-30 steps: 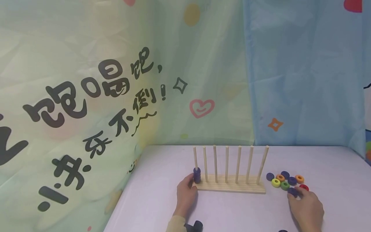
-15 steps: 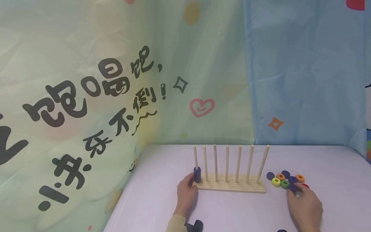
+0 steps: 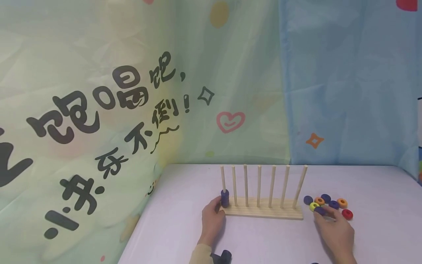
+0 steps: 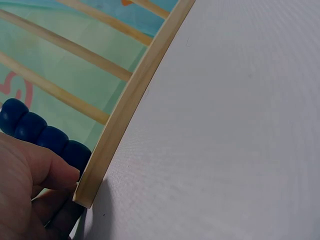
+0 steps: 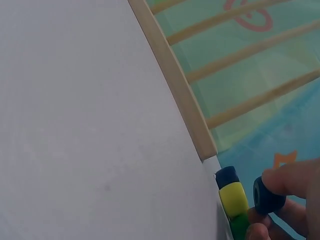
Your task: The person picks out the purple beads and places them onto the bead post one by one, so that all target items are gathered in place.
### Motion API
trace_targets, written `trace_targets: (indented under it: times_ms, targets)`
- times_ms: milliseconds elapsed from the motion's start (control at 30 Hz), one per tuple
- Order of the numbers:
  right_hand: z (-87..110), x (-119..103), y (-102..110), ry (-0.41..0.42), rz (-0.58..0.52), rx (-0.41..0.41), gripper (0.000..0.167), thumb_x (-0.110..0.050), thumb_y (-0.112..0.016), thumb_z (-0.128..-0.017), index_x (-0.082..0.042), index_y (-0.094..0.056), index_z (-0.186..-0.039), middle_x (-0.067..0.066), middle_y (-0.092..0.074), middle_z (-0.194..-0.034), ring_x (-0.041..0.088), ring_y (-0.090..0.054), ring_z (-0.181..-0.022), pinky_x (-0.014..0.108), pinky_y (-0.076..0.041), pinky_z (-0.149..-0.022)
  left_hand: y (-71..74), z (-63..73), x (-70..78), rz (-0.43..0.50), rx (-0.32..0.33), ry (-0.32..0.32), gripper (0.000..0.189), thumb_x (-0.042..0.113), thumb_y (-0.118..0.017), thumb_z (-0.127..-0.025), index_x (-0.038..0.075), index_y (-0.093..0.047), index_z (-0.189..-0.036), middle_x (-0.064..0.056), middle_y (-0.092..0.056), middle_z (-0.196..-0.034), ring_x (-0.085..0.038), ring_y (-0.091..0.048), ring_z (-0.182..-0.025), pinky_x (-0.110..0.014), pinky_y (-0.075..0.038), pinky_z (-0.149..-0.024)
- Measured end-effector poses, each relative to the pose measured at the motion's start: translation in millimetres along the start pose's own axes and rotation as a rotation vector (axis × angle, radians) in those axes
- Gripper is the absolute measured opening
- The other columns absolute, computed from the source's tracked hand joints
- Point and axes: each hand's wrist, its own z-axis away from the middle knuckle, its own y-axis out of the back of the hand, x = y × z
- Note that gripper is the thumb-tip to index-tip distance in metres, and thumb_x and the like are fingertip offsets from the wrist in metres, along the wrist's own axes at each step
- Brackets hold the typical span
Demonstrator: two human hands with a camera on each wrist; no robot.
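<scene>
My left hand (image 3: 212, 218) grips the left end of a wooden peg stand (image 3: 263, 212), its thumb beside the stack. On the leftmost peg sit several dark blue beads (image 3: 225, 198), a tight column also plain in the left wrist view. The other pegs are bare. My right hand (image 3: 337, 229) pinches one dark blue bead (image 5: 270, 197) between thumb and fingers, its hole facing sideways. That bead is up off the table, just beside a yellow bead (image 5: 234, 200) and a green bead (image 5: 240, 226). In the head view the hand covers the green one.
Loose beads lie right of the stand: dark blue ones (image 3: 308, 200), orange ones (image 3: 342, 203) and a red bead (image 3: 347, 214). A black object (image 3: 225, 256) is by the left wrist. Printed curtains (image 3: 230, 91) hang behind the white table (image 3: 263, 242).
My right hand has lifted the blue bead from the right side of the pile and carried it left, uncovering the red bead. The left hand has stayed on the stand.
</scene>
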Motion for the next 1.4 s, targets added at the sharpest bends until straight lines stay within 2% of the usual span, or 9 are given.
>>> trace_targets:
  times_ms: [267, 433, 533, 700, 933, 1200, 1400]
  targets:
    - [5.5, -6.0, -3.0, -0.012, -0.01, -0.041, 0.048, -0.021, -0.064, -0.089, 0.002, -0.054, -0.13, 0.029, -0.058, -0.123, 0.024, -0.059, -0.068, 0.028, -0.041, -0.057, 0.2, 0.3, 0.6, -0.002, 0.001, -0.007, 0.054, -0.005, -0.059, -0.072, 0.006, -0.064, -0.125, -0.012, -0.066, -0.125, -0.035, -0.055, -0.125, -0.053, -0.04, -0.108]
    - [10.7, -8.4, -8.3, 0.022, -0.003, -0.045, 0.048, -0.022, -0.066, -0.087, 0.001, -0.056, -0.128, 0.027, -0.061, -0.119, 0.026, -0.06, -0.072, 0.028, -0.041, -0.059, 0.8, 1.3, 1.3, -0.004, 0.005, 0.004, 0.055, -0.006, -0.059, -0.071, 0.006, -0.064, -0.124, -0.013, -0.066, -0.125, -0.036, -0.055, -0.124, -0.053, -0.04, -0.108]
    - [15.2, -10.2, -12.1, 0.046, -0.008, -0.051, 0.048, -0.023, -0.067, -0.086, 0.0, -0.058, -0.127, 0.026, -0.062, -0.117, 0.024, -0.06, -0.07, 0.029, -0.041, -0.059, 0.8, 1.8, 1.7, -0.002, 0.003, 0.009, 0.055, -0.006, -0.058, -0.071, 0.005, -0.064, -0.125, -0.013, -0.065, -0.125, -0.036, -0.055, -0.125, -0.054, -0.04, -0.108]
    - [22.9, -13.7, -18.0, 0.103, -0.037, -0.08, 0.046, -0.022, -0.069, -0.086, -0.001, -0.059, -0.126, 0.024, -0.063, -0.116, 0.017, -0.059, -0.062, 0.023, -0.043, -0.053, 0.7, 1.4, 2.8, -0.003, -0.008, 0.022, 0.055, -0.005, -0.058, -0.072, 0.006, -0.063, -0.126, -0.012, -0.065, -0.127, -0.034, -0.054, -0.126, -0.053, -0.039, -0.109]
    - [29.9, -18.8, -18.8, 0.156, -0.039, -0.159, 0.046, -0.023, -0.069, -0.086, -0.004, -0.059, -0.126, 0.024, -0.063, -0.117, 0.013, -0.055, -0.054, 0.023, -0.04, -0.045, 0.1, 1.0, 2.8, -0.012, -0.009, 0.032, 0.055, -0.005, -0.058, -0.073, 0.006, -0.063, -0.127, -0.012, -0.064, -0.128, -0.034, -0.054, -0.127, -0.053, -0.038, -0.11]
    - [31.9, -21.6, -17.8, 0.18, -0.035, -0.199, 0.048, -0.028, -0.073, -0.085, -0.005, -0.059, -0.125, 0.023, -0.064, -0.115, 0.013, -0.057, -0.062, 0.022, -0.042, -0.05, -0.2, 1.0, 2.0, -0.016, -0.003, 0.034, 0.056, -0.005, -0.058, -0.072, 0.007, -0.063, -0.126, -0.012, -0.064, -0.128, -0.034, -0.054, -0.127, -0.053, -0.038, -0.11]
    - [33.8, -22.8, -19.7, 0.2, -0.032, -0.179, 0.047, -0.027, -0.075, -0.083, -0.005, -0.059, -0.122, 0.022, -0.066, -0.112, 0.012, -0.057, -0.064, 0.022, -0.042, -0.052, -1.4, 1.3, 1.1, -0.017, 0.012, 0.022, 0.055, -0.005, -0.058, -0.071, 0.007, -0.064, -0.125, -0.012, -0.065, -0.126, -0.034, -0.055, -0.125, -0.052, -0.04, -0.109]
